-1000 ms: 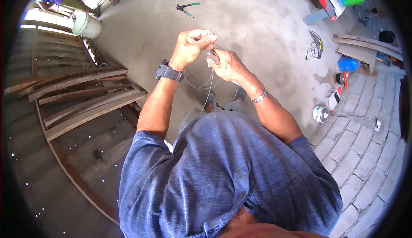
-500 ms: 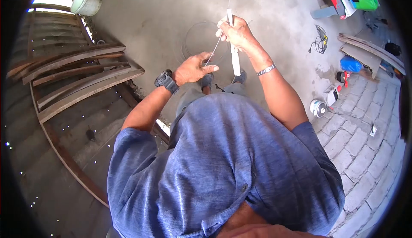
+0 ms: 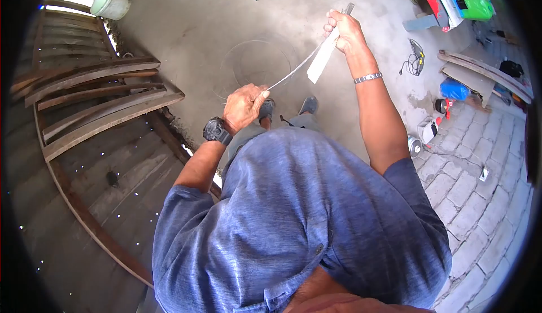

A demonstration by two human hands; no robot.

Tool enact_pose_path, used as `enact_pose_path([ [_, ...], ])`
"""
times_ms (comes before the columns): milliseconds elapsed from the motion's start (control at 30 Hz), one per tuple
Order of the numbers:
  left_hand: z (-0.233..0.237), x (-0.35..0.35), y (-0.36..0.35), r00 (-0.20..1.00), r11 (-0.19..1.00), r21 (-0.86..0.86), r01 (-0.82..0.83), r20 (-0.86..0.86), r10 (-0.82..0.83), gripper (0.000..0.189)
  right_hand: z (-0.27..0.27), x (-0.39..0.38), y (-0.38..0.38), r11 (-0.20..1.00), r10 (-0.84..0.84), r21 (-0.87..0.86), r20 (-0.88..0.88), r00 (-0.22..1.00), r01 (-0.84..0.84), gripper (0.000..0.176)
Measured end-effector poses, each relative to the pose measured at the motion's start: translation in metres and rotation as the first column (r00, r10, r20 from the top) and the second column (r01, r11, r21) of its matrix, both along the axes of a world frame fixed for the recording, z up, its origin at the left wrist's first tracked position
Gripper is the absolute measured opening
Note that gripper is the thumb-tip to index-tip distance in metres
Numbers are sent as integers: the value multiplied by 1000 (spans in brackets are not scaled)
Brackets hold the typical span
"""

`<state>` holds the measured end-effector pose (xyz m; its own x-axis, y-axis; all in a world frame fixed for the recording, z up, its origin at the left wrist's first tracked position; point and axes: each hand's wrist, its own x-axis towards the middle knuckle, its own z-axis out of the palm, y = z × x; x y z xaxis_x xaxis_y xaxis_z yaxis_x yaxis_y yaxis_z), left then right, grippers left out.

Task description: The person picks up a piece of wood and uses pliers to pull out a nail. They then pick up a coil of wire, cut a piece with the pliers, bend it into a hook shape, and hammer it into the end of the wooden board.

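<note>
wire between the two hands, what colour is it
Pale silvery grey; the wire shows best in the head view, between the left hand and right hand.

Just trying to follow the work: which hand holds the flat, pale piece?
The right hand, by the silver wristband, grips the flat, pale piece; the left hand, by the black watch, holds only thin wire.

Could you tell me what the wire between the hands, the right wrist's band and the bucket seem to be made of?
Wire: probably metal, grey; thin, holding a smooth bow.
Wristband: likely polished metal; shiny, link-like segments.
Bucket: likely plastic, whitish, dull; evenly coloured wall, though painted metal is possible.
</note>
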<state>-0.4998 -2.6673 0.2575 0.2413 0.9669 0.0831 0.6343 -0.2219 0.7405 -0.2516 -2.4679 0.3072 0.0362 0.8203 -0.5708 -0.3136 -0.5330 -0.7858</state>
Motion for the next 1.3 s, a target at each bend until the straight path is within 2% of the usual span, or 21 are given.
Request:
enact_pose_path([
  [33,-1,0,2,1000,1000,-4,2,1,-2,24,-1,1,-1,1000,-25,-4,-16,1000,25,13],
  [100,-3,-3,4,958,985,-156,-73,264,113,23,-10,5,-2,997,-31,77,17,999,29,20],
  [167,6,0,8,932,973,-177,-148,304,197,22,-14,7,-3,987,-28,161,38,999,22,28],
  [233,12,-4,14,891,971,-146,-189,390,232,24,-11,17,-9,982,-24,188,252,968,-25,42],
  [333,7,-15,31,790,933,-194,-302,498,359,25,-21,52,-27,991,-50,133,282,958,12,49],
  [400,6,-22,47,700,895,-194,-402,565,437,27,-21,71,-61,998,41,46,144,989,-48,54],
  [467,0,-34,66,589,859,-267,-437,636,498,29,-38,87,-99,978,210,30,-220,953,-208,57],
  [500,5,-35,74,544,831,-284,-478,647,534,28,-33,81,-118,978,208,25,-221,953,-207,57],
  [567,12,-41,90,386,755,-430,-495,669,635,28,-23,54,-155,976,113,-129,-401,909,-178,56],
  [600,14,-43,95,396,753,-428,-500,660,638,28,-20,49,-164,975,109,-133,-414,904,-178,56],
  [667,23,-51,107,213,701,-548,-456,698,684,29,-15,36,-170,986,-4,-157,-381,924,-60,54],
  [700,28,-51,113,187,676,-580,-454,680,709,29,-18,38,-171,987,2,-143,-419,908,-68,54],
  [767,33,-54,121,118,697,-605,-384,717,687,28,-31,60,-175,926,361,101,-518,775,-363,59],
  [867,40,-55,135,-23,684,-661,-309,724,689,28,-38,58,-180,930,329,122,-698,636,-347,52],
  [933,45,-56,142,-93,707,-635,-311,761,642,27,-9,54,-183,870,395,-180,-303,867,-459,41],
  [967,47,-53,140,-168,721,-627,-294,777,607,27,-9,57,-181,860,404,-193,-309,861,-473,41],
  [1100,66,-44,144,-271,734,-611,-297,791,549,26,-5,66,-149,730,642,-196,-129,756,-654,34],
  [1133,72,-39,144,-265,742,-584,-328,811,522,27,13,67,-137,579,773,-1,317,549,-815,33],
  [1167,78,-35,144,-264,752,-571,-330,820,508,28,28,66,-123,330,621,91,728,289,-940,32],
  [1200,85,-29,143,-259,737,-574,-357,819,512,29,39,67,-113,373,576,215,709,407,-903,29],
  [1300,102,-15,143,-309,707,-589,-391,808,502,31,50,61,-92,390,564,231,705,429,-892,29],
])
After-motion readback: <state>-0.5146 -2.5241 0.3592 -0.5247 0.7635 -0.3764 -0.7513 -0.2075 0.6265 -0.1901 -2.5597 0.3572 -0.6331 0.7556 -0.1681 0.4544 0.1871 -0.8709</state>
